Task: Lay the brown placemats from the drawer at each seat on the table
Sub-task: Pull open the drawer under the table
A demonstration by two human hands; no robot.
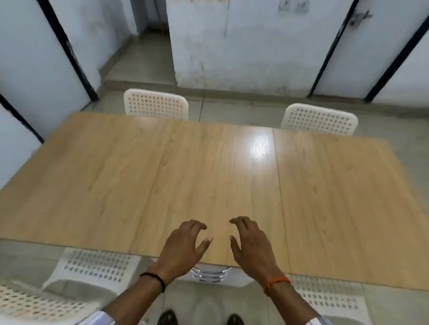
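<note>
Both hands up front, nothing in either grip: left hand [184, 245] and right hand [250, 246] hover palm-down over the near edge of the wooden surface [108, 181], fingers loosely curled, thumbs facing each other, small gap between. Black band on left wrist, orange thread on right. Placemats and drawer: not visible. Two white perforated chairs [156, 104] at the far side, two more at the near edge (feet visible below).
</note>
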